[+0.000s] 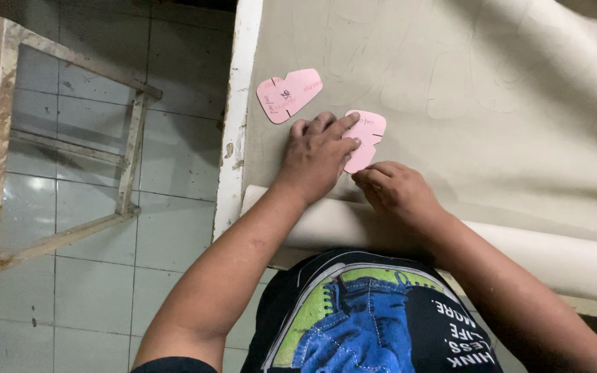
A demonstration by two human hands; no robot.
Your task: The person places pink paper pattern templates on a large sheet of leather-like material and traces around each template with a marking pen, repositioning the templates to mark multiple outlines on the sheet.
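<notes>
white table (235, 138) carries beige sheet (464, 103) bearing 2 pink templates (288, 94).

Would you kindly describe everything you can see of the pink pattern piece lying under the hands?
The pink pattern piece is a flat, thin card-like cutout with rounded lobes and small notches along its edge, and some handwriting. It lies flat on the beige sheet. The left hand presses down on it and covers its left part; the right hand meets its lower tip. A similar pink piece lies apart, up to the left.
</notes>
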